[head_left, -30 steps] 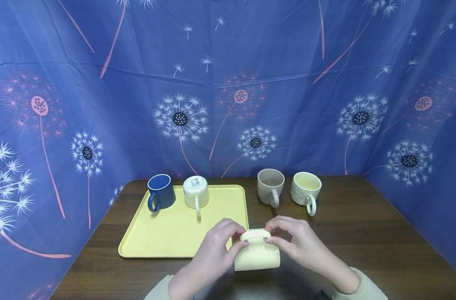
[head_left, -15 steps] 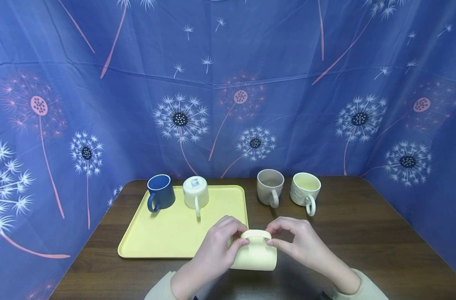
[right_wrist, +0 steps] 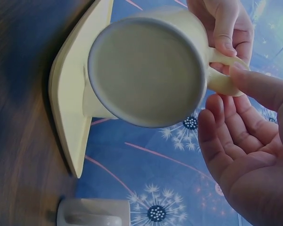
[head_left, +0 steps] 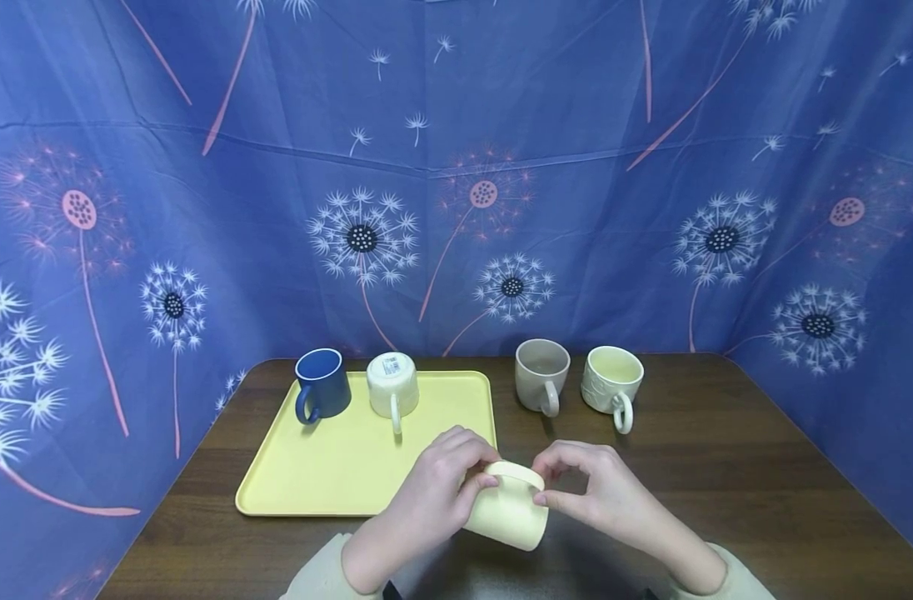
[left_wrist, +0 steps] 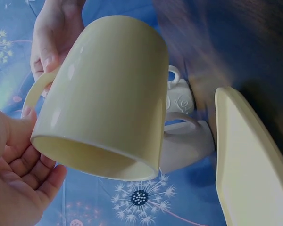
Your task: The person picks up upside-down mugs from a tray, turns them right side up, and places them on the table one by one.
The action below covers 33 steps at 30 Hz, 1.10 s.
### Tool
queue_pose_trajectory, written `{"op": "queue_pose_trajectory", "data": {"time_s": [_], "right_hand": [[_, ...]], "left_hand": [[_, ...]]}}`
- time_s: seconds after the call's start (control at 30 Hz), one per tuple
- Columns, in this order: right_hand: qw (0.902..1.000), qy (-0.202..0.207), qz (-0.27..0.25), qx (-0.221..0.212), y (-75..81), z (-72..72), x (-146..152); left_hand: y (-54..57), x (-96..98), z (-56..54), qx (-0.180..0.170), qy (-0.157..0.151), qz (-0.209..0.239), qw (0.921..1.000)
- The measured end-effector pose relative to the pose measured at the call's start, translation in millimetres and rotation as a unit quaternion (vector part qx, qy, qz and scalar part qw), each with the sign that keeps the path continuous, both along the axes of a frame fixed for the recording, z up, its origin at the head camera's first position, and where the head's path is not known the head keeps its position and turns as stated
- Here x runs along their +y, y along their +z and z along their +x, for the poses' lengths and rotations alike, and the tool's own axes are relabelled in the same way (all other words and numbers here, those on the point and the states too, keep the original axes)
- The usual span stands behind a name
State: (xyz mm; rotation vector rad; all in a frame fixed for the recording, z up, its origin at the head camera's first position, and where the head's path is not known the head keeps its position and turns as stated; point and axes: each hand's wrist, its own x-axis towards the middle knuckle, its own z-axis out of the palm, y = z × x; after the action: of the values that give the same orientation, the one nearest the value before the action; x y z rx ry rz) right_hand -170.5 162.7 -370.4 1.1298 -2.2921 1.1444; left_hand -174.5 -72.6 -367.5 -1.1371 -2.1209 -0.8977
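A pale yellow mug (head_left: pixel 507 515) lies sideways in the air between my two hands, handle upward and base tilted down to the right. My left hand (head_left: pixel 443 479) pinches the handle's end nearer the rim. With thumb and fingertips, my right hand (head_left: pixel 595 483) holds the other end, nearer the base. The mug's open mouth (left_wrist: pixel 99 157) faces the left wrist camera. From the right wrist, the round flat base (right_wrist: pixel 146 73) shows, with the right thumb (right_wrist: pixel 262 87) on the handle.
Left on the wooden table (head_left: pixel 726 500) is a yellow tray (head_left: pixel 314 475), bearing a blue mug (head_left: pixel 329 392) and an upside-down white mug (head_left: pixel 393 387). A grey mug (head_left: pixel 539 379) and a cream embossed mug (head_left: pixel 606 383) stand upright at the back right. A blue dandelion-print cloth (head_left: pixel 576 208) hangs behind.
The yellow mug has shifted slightly left and turned, its base end swinging down toward me. Printing on its side has gone from sight. Both hands have kept to the handle.
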Motion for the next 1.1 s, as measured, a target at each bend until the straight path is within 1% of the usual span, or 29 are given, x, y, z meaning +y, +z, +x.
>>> {"op": "queue_pose_trajectory", "data": {"time_s": [0.13, 0.27, 0.37, 0.53, 0.63, 0.73, 0.87, 1.0, 1.1], "right_hand": [[0.9995, 0.02, 0.003, -0.024, 0.3, 0.6, -0.8], [0.9981, 0.043, 0.006, -0.044, -0.4, 1.0, -1.3], [0.9965, 0.061, 0.008, -0.056, -1.2, 0.8, -1.7], [0.9933, 0.088, 0.014, -0.074, -0.8, 0.3, -2.2], [0.9897, 0.107, 0.011, -0.094, -0.6, 0.0, -2.0], [0.9853, 0.126, 0.003, -0.116, -0.3, -0.5, -2.0], [0.9752, 0.148, -0.012, -0.164, 0.9, -0.3, -3.1], [0.9573, 0.171, -0.032, -0.231, 2.6, -0.2, -5.2], [0.9428, 0.189, -0.045, -0.271, 3.2, -0.6, -6.3]], "left_hand": [[2.3, -1.2, -2.2, 0.028, -0.001, -0.014, 0.9995], [3.5, -2.2, -3.4, 0.04, -0.006, -0.022, 0.9989], [4.4, -2.4, -3.6, 0.044, -0.011, -0.025, 0.9987], [5.3, -2.4, -4.1, 0.062, -0.014, -0.035, 0.9973], [6.0, -1.6, -4.3, 0.066, -0.016, -0.046, 0.9966], [6.6, -1.0, -3.8, 0.063, -0.022, -0.058, 0.9961], [6.1, -0.5, -3.2, 0.072, -0.028, -0.076, 0.9941], [4.3, 0.3, -4.8, 0.107, -0.031, -0.092, 0.9895], [3.8, 0.5, -6.0, 0.12, -0.037, -0.097, 0.9873]]}}
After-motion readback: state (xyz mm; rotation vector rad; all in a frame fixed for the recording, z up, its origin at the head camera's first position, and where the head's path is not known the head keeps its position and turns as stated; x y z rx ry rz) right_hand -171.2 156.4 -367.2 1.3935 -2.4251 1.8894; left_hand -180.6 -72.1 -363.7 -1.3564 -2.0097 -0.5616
